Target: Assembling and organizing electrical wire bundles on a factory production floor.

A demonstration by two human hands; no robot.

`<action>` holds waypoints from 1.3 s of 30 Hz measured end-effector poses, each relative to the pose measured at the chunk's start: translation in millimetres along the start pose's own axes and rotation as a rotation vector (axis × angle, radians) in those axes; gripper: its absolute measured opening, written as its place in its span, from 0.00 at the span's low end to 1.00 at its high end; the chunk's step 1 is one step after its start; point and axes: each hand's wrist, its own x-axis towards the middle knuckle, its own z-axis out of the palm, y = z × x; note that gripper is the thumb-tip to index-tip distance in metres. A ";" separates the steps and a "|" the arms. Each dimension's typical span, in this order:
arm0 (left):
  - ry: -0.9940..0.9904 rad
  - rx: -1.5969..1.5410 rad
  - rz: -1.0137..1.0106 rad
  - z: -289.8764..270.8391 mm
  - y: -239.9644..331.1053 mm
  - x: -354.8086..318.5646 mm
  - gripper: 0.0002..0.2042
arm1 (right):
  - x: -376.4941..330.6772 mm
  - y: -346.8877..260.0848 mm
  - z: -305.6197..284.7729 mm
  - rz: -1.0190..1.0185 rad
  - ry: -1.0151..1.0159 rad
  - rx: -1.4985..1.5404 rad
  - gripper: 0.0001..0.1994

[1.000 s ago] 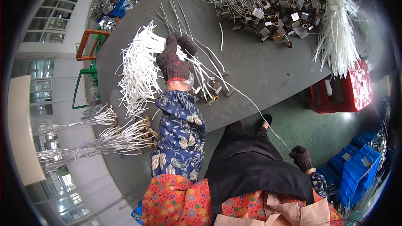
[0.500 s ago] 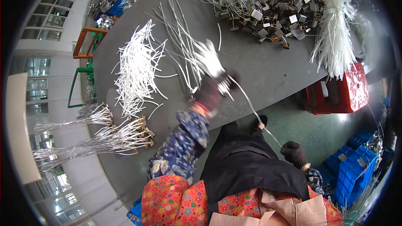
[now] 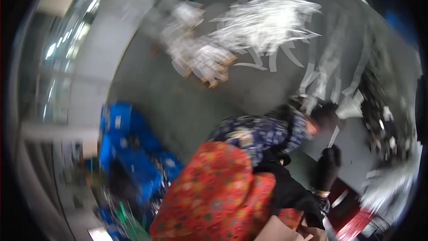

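Observation:
My left hand (image 3: pixel 324 118), in a dark glove, is closed on a bundle of thin white tubes (image 3: pixel 351 107) over the grey table; motion blurs its fingers. Just below it, my right hand (image 3: pixel 328 167), also in a dark glove, is closed. A short white strand (image 3: pixel 333 137) runs from its fingertips up toward the left hand. Whether this is a tube or a wire cannot be made out. Beyond the left hand lie loose pale wires (image 3: pixel 327 69). A big heap of cut white tubes (image 3: pixel 272 20) rests on the table farther left.
Wire bundles with brassy ends (image 3: pixel 209 64) lie at the table's edge. Dark metal parts (image 3: pixel 388 116) are piled at right, near a white strand bunch (image 3: pixel 388 183). A red stool (image 3: pixel 354 223) stands below. Blue crates (image 3: pixel 129 138) stand on the floor at left.
The whole view has swung left, bringing blue crates in and shifting the table's contents rightward. My right hand has come up close beneath the left; the long wire between them no longer shows at full length.

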 end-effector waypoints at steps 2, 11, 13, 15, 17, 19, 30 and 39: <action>-0.062 0.069 -0.019 -63.4 41.8 -15.4 0.23 | 36.3 -38.8 14.8 -0.101 -0.160 0.157 0.09; -0.154 -0.668 -0.236 -184.0 57.1 -42.2 0.09 | 129.3 -55.6 -70.3 -0.099 -0.120 -0.703 0.24; -0.174 -0.543 -0.194 -158.6 21.7 -75.8 0.11 | 139.4 -60.4 -80.8 -0.130 -0.158 -0.876 0.24; -0.244 -0.754 -0.619 -153.1 23.8 -118.6 0.09 | 145.5 -61.3 -93.9 -0.132 -0.170 -1.003 0.24; -0.310 -0.924 -0.705 -144.1 -22.6 -178.5 0.10 | 152.0 -63.5 -87.8 -0.163 -0.219 -1.123 0.24; -0.032 -0.162 0.312 -122.0 -72.6 -229.4 0.12 | 155.5 -65.0 -94.2 -0.183 -0.251 -1.187 0.25; -0.299 -0.855 -0.613 -145.4 9.8 -154.1 0.07 | 132.9 42.7 -151.6 -0.346 -0.648 -1.269 0.22; -0.222 -1.138 -0.456 -66.2 54.9 -83.6 0.16 | 25.1 -35.8 -68.4 0.316 -0.132 0.529 0.07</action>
